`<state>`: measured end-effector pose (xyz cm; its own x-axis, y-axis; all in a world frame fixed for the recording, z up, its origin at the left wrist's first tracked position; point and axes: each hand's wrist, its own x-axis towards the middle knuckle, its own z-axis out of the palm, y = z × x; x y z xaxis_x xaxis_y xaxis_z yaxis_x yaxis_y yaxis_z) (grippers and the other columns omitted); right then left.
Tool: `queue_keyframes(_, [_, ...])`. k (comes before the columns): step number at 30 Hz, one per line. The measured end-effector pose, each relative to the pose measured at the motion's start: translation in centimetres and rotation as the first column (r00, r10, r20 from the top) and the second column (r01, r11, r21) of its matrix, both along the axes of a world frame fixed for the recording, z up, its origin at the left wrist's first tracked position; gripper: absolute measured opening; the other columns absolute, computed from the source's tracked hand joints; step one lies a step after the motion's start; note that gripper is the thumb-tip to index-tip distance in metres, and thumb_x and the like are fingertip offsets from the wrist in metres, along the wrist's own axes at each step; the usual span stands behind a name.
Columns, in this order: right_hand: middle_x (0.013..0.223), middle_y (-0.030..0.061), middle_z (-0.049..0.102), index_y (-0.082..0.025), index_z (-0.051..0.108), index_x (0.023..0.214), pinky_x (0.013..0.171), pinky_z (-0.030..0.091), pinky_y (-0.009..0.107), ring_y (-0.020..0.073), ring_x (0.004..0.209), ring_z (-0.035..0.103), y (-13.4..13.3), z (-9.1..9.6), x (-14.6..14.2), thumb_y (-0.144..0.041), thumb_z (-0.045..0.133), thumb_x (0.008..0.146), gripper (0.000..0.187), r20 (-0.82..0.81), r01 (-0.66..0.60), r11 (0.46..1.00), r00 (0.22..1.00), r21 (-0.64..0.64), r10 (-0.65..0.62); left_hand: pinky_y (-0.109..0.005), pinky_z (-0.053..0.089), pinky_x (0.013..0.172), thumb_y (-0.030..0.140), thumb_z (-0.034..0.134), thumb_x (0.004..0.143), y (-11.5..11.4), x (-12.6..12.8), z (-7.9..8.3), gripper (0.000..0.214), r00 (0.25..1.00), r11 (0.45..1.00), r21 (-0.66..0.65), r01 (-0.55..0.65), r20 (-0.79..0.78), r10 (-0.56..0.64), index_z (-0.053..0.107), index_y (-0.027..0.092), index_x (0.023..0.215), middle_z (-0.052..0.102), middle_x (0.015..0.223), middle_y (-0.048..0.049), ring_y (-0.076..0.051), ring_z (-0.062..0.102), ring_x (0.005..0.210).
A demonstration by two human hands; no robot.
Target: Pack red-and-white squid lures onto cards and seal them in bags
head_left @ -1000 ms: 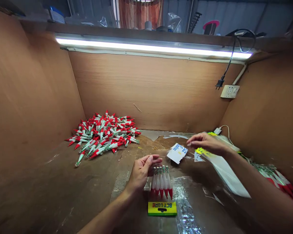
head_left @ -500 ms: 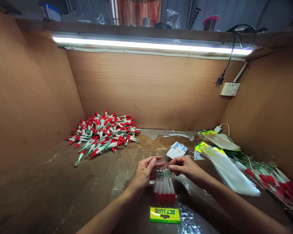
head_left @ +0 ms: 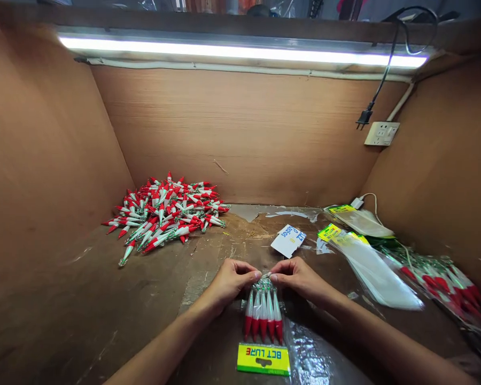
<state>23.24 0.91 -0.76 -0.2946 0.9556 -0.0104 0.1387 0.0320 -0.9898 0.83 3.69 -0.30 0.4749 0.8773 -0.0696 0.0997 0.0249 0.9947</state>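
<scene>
Left grip [head_left: 235, 278] and right grip [head_left: 295, 276] pinch tightly at the upper end of a clear lure packet [head_left: 263, 315], lower centre of the frame, its yellow label [head_left: 263, 353] toward the bottom edge.

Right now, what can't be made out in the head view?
All in the head view:
- Contact points of the left hand and right hand at the lure packet's far end: covered by fingers.
- Fine print on its yellow card: too small.
- Lures deep in the loose pile: hidden by those on top.
- Items on the shelf: cut off by the top edge.
</scene>
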Motion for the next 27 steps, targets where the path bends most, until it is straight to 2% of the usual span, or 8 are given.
queue_keyframes(5, [0.075,0.0047,0.074,-0.014,0.079,0.086,0.064,0.045,0.026,0.0150,0.064,0.059,0.0,0.6,0.2,-0.045,0.076,0.073,0.033,0.050,0.040,0.996,0.998,0.085,-0.045,-0.023,0.038,0.057,0.053,0.073,0.076,0.6,-0.5,0.3,0.046,0.997,0.997,-0.002,0.077,-0.016,-0.078,0.077,0.009,0.087,0.069,0.068,-0.0056,-0.013,0.054,0.057])
queue_keyframes(8, [0.077,0.0051,0.075,-0.016,0.080,0.087,0.066,0.046,0.027,0.0165,0.067,0.062,-0.1,1.0,0.4,-0.043,0.073,0.077,0.030,0.111,0.015,0.987,0.993,0.161,-0.033,-0.026,0.044,0.067,0.051,0.070,0.079,1.3,-0.9,0.7,0.042,0.984,0.978,0.128,0.164,-0.092,-0.153,0.079,0.011,0.090,0.074,0.079,-0.0087,-0.018,0.061,0.069])
queue_keyframes(12, [0.080,0.0044,0.075,-0.018,0.080,0.092,0.066,0.046,0.027,0.0169,0.069,0.062,-0.1,0.7,0.6,-0.039,0.067,0.084,0.026,0.249,-0.048,0.953,0.968,0.298,-0.030,-0.029,0.047,0.078,0.046,0.065,0.083,1.9,-1.3,1.0,0.035,0.956,0.910,0.343,0.232,-0.251,-0.149,0.080,0.015,0.088,0.076,0.087,-0.0090,-0.023,0.066,0.084])
queue_keyframes(17, [0.081,0.0033,0.072,-0.020,0.079,0.095,0.068,0.045,0.025,0.0155,0.072,0.062,0.0,-0.4,0.7,-0.034,0.064,0.089,0.021,0.342,-0.081,0.905,0.937,0.417,-0.074,-0.029,0.048,0.080,0.040,0.059,0.088,1.8,-1.5,0.9,0.031,0.932,0.861,0.439,0.255,-0.350,-0.098,0.079,0.016,0.089,0.076,0.087,-0.0082,-0.021,0.067,0.083])
queue_keyframes(19, [0.081,0.0035,0.070,-0.020,0.079,0.091,0.068,0.046,0.025,0.0154,0.073,0.062,0.0,-0.8,0.6,-0.034,0.065,0.089,0.020,0.343,-0.066,0.885,0.933,0.461,-0.109,-0.030,0.049,0.082,0.039,0.061,0.088,1.7,-1.4,0.6,0.029,0.936,0.869,0.438,0.232,-0.344,-0.076,0.078,0.016,0.092,0.076,0.089,-0.0087,-0.022,0.067,0.084])
queue_keyframes(21, [0.080,0.0037,0.069,-0.019,0.078,0.087,0.069,0.046,0.026,0.0159,0.074,0.061,0.0,-1.1,0.5,-0.035,0.065,0.090,0.021,0.349,-0.065,0.870,0.929,0.489,-0.127,-0.032,0.049,0.086,0.037,0.069,0.082,1.7,-1.2,0.3,0.034,0.958,0.904,0.373,0.210,-0.264,-0.113,0.074,0.016,0.108,0.075,0.102,-0.0109,-0.024,0.068,0.094])
queue_keyframes(24, [0.079,0.0038,0.068,-0.019,0.078,0.085,0.070,0.046,0.027,0.0162,0.075,0.061,0.0,-1.2,0.5,-0.035,0.064,0.091,0.022,0.365,-0.088,0.850,0.922,0.520,-0.128,-0.036,0.049,0.094,0.030,0.084,0.067,1.7,-0.8,-0.1,0.071,0.967,0.926,0.284,0.250,-0.128,-0.222,0.059,0.018,0.132,0.067,0.124,-0.0145,-0.027,0.063,0.112])
queue_keyframes(27, [0.079,0.0033,0.066,-0.019,0.077,0.086,0.069,0.046,0.026,0.0155,0.074,0.060,0.0,-1.2,0.5,-0.035,0.063,0.092,0.022,0.383,-0.104,0.831,0.914,0.547,-0.138,-0.037,0.049,0.093,0.026,0.087,0.063,1.5,-0.6,-0.3,0.074,0.960,0.910,0.311,0.273,-0.151,-0.236,0.060,0.016,0.131,0.072,0.112,-0.0135,-0.026,0.066,0.104])
